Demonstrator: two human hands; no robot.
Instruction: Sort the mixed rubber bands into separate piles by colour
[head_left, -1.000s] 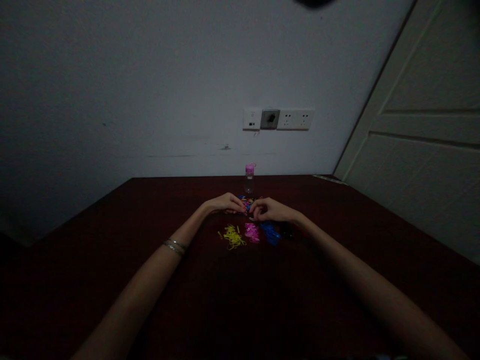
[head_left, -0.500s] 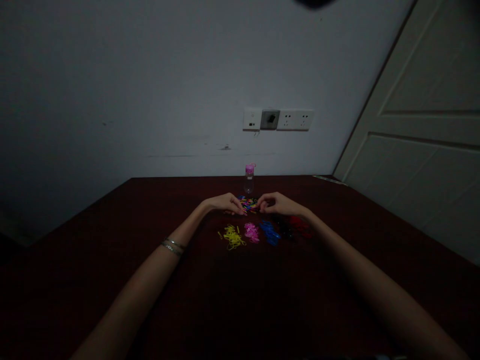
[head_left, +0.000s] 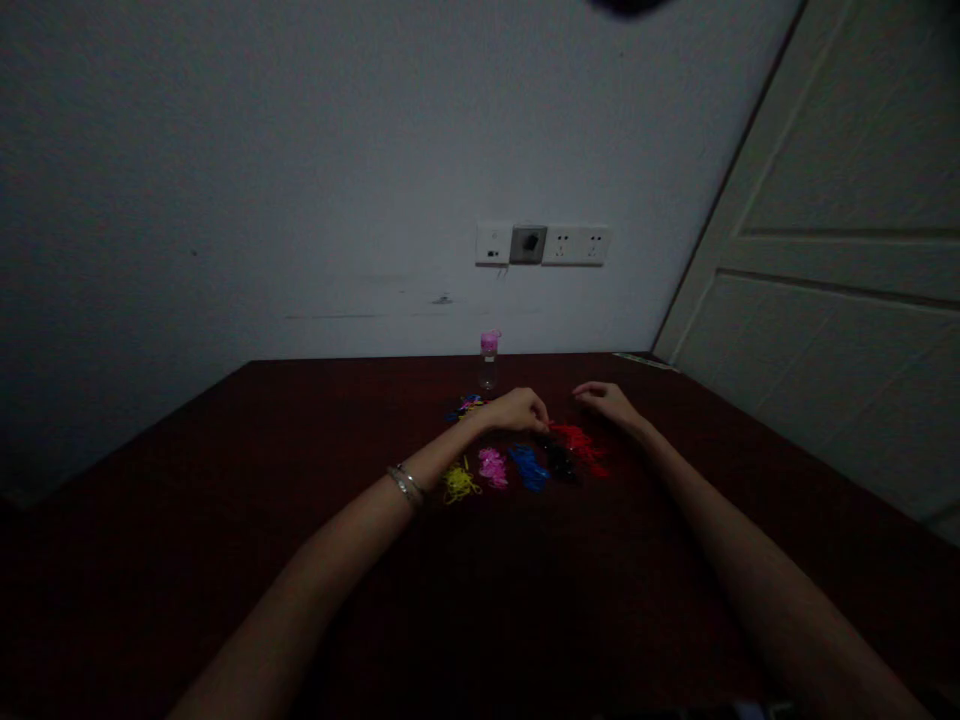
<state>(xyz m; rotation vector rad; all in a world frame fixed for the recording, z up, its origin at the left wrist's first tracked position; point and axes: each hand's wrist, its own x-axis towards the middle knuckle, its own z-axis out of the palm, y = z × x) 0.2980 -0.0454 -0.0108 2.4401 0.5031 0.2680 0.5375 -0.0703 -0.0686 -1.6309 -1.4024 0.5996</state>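
Observation:
My left hand reaches across to the right, fingers bent and pinched together at the near-left edge of a pile of red rubber bands. What it holds, if anything, is too small to make out. Just behind that pile, my right hand hovers with its fingers stretched out leftward; nothing shows in them. Below my left hand lie black rubber bands, blue ones, pink ones and yellow ones, in separate piles. My left hand and wrist partly cover a mixed-colour pile.
A small clear bottle with a pink cap stands behind the mixed pile on the dark red table. The wall behind carries a row of sockets. A pale panelled door is on the right.
My left hand has moved right from the mixed pile to the red pile. My right hand has drawn away to the right, uncovering the red bands. The view has shifted slightly.

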